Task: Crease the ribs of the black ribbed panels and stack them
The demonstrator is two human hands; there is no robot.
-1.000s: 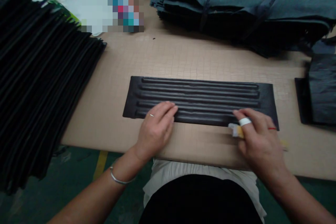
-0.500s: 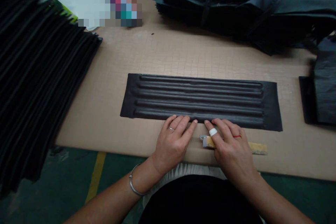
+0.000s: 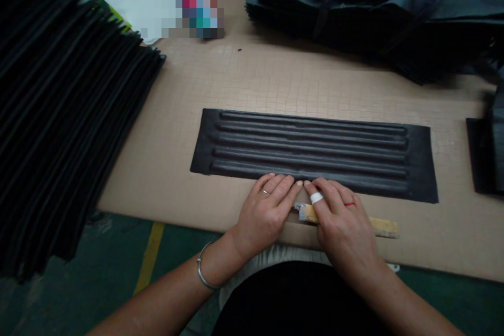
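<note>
A black rectangular panel (image 3: 311,149) with several raised ribs running lengthwise lies flat on the tan table. My left hand (image 3: 268,210) wears a ring and has its fingertips on the panel's near edge, around the middle. Just right of it, my right hand (image 3: 342,215), with white tape on one finger and a red band on another, touches the same edge. The fingers of both hands are bent and close together, pressing on the edge; the thumbs nearly meet. A yellow strip (image 3: 386,227) lies partly hidden beneath my right hand.
Tall stacked black pieces (image 3: 74,131) stand at the left of the table (image 3: 157,189). A tied dark bundle (image 3: 354,10) lies at the back right. Another dark item (image 3: 480,157) is at the right edge, and a white plastic bag (image 3: 129,0) at the back left.
The view has shifted, so most things appear slightly further right. My hands have come closer together along the panel's near edge.
</note>
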